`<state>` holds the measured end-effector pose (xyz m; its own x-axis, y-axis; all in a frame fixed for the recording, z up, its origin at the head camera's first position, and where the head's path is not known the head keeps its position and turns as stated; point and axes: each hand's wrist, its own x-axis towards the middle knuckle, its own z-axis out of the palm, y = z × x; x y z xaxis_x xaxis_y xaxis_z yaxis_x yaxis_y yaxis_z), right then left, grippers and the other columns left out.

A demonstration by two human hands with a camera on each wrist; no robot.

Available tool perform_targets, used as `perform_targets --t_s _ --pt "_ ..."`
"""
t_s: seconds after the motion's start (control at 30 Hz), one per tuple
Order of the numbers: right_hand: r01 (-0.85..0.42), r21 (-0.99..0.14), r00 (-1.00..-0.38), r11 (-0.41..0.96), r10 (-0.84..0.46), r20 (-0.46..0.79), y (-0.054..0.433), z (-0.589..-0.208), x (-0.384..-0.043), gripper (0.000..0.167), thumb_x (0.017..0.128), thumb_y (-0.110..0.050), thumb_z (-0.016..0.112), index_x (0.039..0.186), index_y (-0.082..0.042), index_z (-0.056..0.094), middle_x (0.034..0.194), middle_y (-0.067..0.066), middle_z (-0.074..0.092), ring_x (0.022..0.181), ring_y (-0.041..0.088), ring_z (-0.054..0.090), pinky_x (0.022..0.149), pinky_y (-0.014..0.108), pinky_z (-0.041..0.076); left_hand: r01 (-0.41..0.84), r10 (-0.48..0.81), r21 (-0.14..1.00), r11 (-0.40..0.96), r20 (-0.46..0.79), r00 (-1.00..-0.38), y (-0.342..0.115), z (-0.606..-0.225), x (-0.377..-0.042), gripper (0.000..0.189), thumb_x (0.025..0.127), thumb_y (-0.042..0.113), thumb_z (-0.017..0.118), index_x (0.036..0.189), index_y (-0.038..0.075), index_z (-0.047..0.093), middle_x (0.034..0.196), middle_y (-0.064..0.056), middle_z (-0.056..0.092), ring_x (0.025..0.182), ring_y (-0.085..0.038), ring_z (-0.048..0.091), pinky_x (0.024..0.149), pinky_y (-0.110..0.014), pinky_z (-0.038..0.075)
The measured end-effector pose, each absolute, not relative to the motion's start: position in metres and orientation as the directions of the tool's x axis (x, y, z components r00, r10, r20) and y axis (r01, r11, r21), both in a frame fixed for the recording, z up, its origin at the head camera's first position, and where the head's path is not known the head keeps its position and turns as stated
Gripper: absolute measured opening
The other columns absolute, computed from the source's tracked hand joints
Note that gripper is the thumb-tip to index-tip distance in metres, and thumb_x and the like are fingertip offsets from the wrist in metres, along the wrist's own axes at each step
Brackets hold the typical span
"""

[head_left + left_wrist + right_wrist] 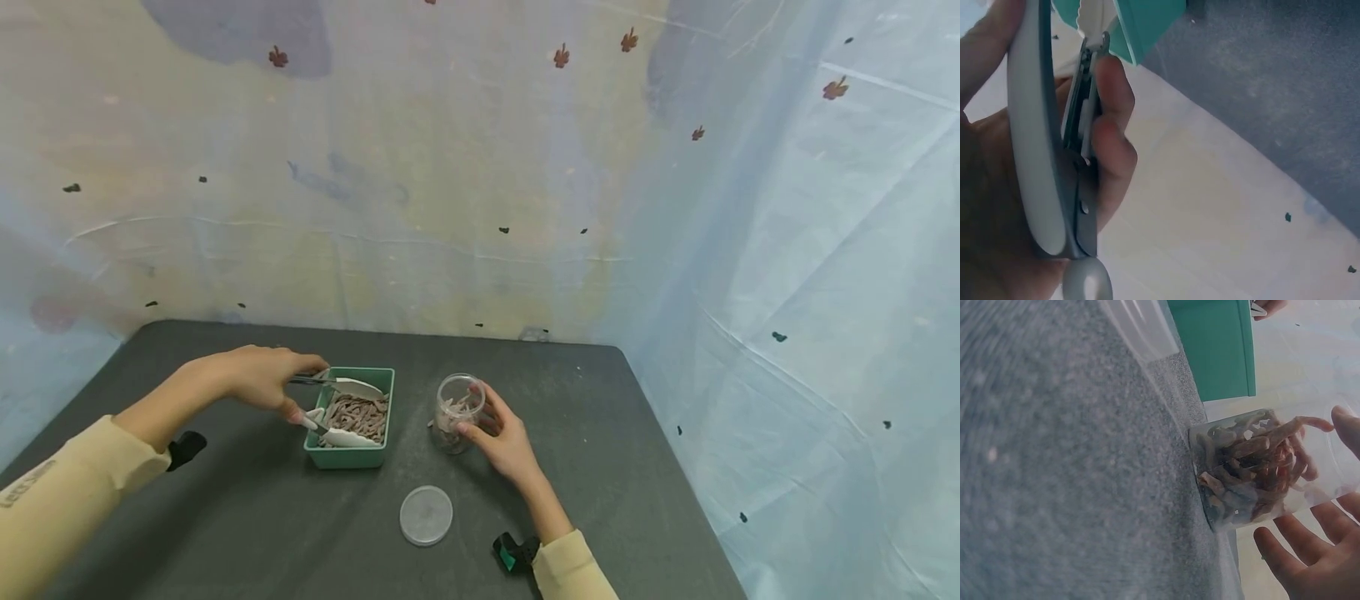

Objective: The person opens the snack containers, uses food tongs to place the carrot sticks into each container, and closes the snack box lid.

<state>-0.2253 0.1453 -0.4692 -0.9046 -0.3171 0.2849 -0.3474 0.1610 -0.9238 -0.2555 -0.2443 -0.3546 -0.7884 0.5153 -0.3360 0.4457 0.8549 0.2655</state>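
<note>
Jar (454,421) was clear plastic, smooth and glossy; lid (426,517) was smooth translucent plastic. Tray (347,458) was smooth plastic. Tongs (1036,150) had smooth plastic-looking handles, metal inner parts. Strips (354,414) looked rough, matt. Bench (600,450) was matt, grainy-looking. Backdrop (450,167) looked like creased, slightly glossy plastic sheeting. Sleeves (82,492) were matt cloth.

Green bin (347,459), brownish strips (356,417), dark grey table (592,467), cream sleeves (82,483), pale backdrop (450,167) with reddish-brown leaf shapes (562,56); tong tips (351,439) white, perhaps cream
</note>
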Motion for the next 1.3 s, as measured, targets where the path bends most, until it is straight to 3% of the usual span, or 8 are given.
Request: perform_targets --t_s 0.17,0.47,0.7,1.0,1.3 --pt "-0.343 -0.924 -0.908 0.168 -0.311 0.280 0.146 -0.481 -0.233 0.073 0.097 -0.002 0.074 0.160 -0.002 0.037 0.157 0.026 0.044 0.142 0.049 0.045 0.112 0.059 0.042 0.458 0.508 0.221 0.861 -0.329 -0.796 -0.238 -0.354 -0.254 0.092 0.084 0.048 0.085 0.154 0.003 0.045 0.141 -0.021 0.061 0.118 -0.044 0.064 0.078 -0.053 0.056" --pt "-0.347 -0.921 -0.912 0.177 -0.293 0.288 0.147 -0.505 -0.244 0.073 0.096 -0.007 0.077 0.160 -0.016 0.042 0.157 0.014 0.049 0.142 0.038 0.050 0.111 0.054 0.045 0.441 0.497 0.233 0.867 -0.331 -0.802 -0.243 -0.364 -0.252 0.092 0.084 0.045 0.086 0.155 0.003 0.044 0.142 -0.023 0.059 0.117 -0.043 0.064 0.079 -0.054 0.057" --pt "-0.351 -0.914 -0.914 0.202 -0.288 0.287 0.148 -0.506 -0.244 0.072 0.096 -0.012 0.078 0.159 -0.020 0.044 0.156 0.010 0.051 0.140 0.033 0.053 0.110 0.051 0.047 0.473 0.528 0.238 0.848 -0.298 -0.795 -0.243 -0.369 -0.245 0.077 0.086 0.040 0.085 0.146 0.004 0.052 0.137 -0.018 0.064 0.107 -0.035 0.069 0.072 -0.045 0.058" --pt "-0.354 -0.908 -0.916 0.223 -0.278 0.289 0.148 -0.506 -0.247 0.071 0.096 -0.015 0.078 0.158 -0.021 0.045 0.156 0.008 0.052 0.140 0.031 0.053 0.110 0.051 0.047 0.527 0.571 0.230 0.818 -0.217 -0.792 -0.248 -0.378 -0.238 0.053 0.091 0.040 0.082 0.131 0.012 0.062 0.123 -0.007 0.070 0.099 -0.027 0.070 0.075 -0.049 0.058" --pt "-0.332 -0.914 -0.925 0.234 -0.271 0.267 0.146 -0.506 -0.247 0.071 0.096 -0.019 0.079 0.158 -0.025 0.045 0.156 0.005 0.052 0.140 0.027 0.053 0.111 0.047 0.047 0.533 0.567 0.205 0.821 -0.178 -0.804 -0.248 -0.384 -0.239 0.048 0.091 0.039 0.081 0.129 0.015 0.064 0.122 -0.004 0.071 0.098 -0.026 0.071 0.078 -0.050 0.058"
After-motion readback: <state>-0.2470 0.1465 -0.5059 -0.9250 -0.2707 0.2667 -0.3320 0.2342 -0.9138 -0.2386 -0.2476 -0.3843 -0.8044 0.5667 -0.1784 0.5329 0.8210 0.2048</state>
